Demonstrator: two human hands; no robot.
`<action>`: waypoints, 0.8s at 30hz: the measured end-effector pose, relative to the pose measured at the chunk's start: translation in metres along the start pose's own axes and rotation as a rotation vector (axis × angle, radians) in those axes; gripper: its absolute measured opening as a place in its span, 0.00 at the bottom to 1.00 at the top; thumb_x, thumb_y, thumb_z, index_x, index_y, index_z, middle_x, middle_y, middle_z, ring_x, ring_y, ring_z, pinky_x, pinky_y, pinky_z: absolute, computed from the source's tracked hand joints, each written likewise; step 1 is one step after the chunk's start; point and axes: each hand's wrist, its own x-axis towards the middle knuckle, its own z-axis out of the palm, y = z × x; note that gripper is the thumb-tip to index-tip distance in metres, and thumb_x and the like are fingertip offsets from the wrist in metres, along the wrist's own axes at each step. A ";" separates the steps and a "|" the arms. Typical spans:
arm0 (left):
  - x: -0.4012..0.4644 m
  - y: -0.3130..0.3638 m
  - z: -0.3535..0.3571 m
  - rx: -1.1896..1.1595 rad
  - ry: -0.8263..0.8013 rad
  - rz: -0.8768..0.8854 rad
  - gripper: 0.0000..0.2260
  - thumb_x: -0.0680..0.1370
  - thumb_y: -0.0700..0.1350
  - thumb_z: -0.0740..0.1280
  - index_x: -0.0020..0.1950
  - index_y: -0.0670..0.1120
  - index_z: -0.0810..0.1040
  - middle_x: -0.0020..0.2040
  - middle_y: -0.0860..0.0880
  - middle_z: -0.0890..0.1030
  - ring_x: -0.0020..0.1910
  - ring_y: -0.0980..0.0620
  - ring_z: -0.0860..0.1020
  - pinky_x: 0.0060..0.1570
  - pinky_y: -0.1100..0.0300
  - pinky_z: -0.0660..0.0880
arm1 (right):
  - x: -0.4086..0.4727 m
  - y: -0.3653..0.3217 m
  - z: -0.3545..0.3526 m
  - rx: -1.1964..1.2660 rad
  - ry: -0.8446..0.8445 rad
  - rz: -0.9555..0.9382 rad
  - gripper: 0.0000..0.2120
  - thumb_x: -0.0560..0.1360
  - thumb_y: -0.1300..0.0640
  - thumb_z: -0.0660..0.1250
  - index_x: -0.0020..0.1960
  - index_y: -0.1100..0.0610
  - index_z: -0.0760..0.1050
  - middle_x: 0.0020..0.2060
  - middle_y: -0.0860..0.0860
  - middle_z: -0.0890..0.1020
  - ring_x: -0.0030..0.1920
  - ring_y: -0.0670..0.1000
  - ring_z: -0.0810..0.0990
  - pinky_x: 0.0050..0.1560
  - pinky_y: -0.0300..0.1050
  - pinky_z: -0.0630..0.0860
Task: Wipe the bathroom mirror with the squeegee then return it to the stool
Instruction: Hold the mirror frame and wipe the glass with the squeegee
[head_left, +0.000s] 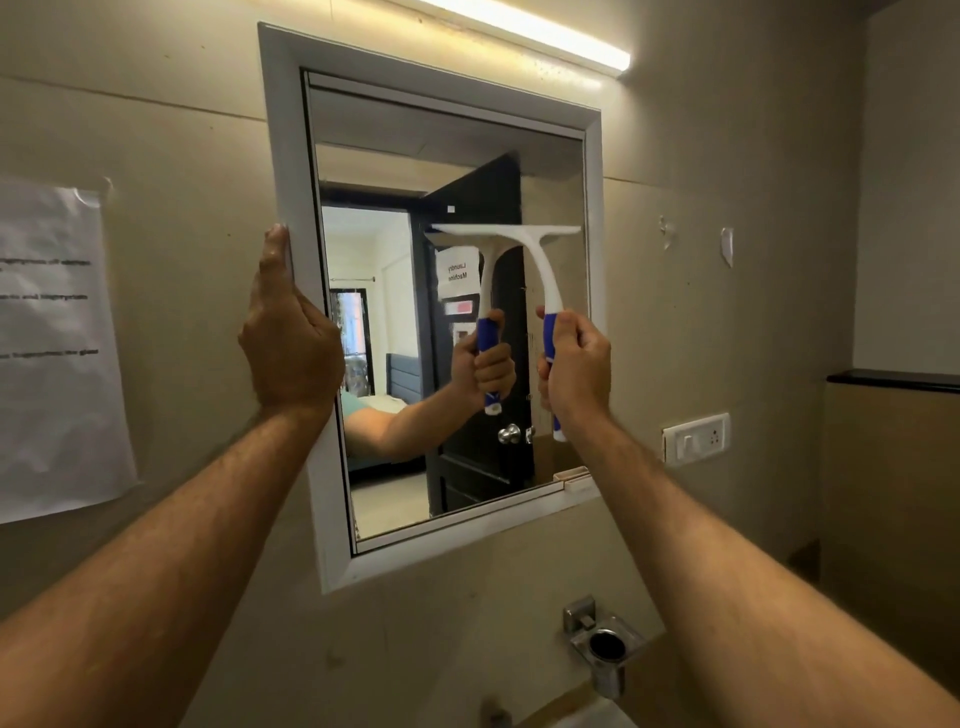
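The bathroom mirror (395, 171) hangs on the wall in a white frame, and its glass reflects a dark door and a room behind me. My right hand (574, 366) grips the blue handle of a white squeegee (540, 254). Its blade lies flat against the glass at mid-height on the mirror's right side. My left hand (288, 332) is wrapped around the left edge of the mirror frame at about the same height. The stool is out of view.
A printed paper sheet (52, 343) is taped to the wall on the left. A white switch plate (696, 437) sits right of the mirror. A metal holder (605, 647) juts out below. A tube light (530, 31) glows above.
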 end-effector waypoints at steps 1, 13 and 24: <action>0.000 0.000 0.000 0.005 0.000 0.004 0.18 0.83 0.39 0.53 0.74 0.41 0.66 0.69 0.43 0.75 0.65 0.45 0.75 0.63 0.65 0.68 | -0.007 0.008 -0.002 0.008 0.008 0.012 0.19 0.82 0.44 0.54 0.63 0.54 0.74 0.38 0.54 0.76 0.31 0.46 0.73 0.29 0.38 0.72; -0.001 0.004 -0.002 0.015 -0.004 -0.015 0.20 0.82 0.37 0.53 0.74 0.42 0.66 0.70 0.44 0.73 0.67 0.45 0.73 0.65 0.68 0.65 | -0.002 -0.016 -0.010 0.047 0.051 0.040 0.16 0.82 0.47 0.55 0.57 0.55 0.76 0.32 0.50 0.74 0.27 0.44 0.72 0.27 0.38 0.71; -0.001 0.000 -0.001 0.002 -0.012 -0.021 0.19 0.82 0.38 0.52 0.74 0.41 0.66 0.70 0.44 0.73 0.67 0.46 0.73 0.61 0.83 0.55 | -0.042 0.024 -0.022 0.008 0.080 0.098 0.13 0.82 0.47 0.55 0.58 0.52 0.75 0.38 0.50 0.76 0.32 0.47 0.75 0.33 0.42 0.75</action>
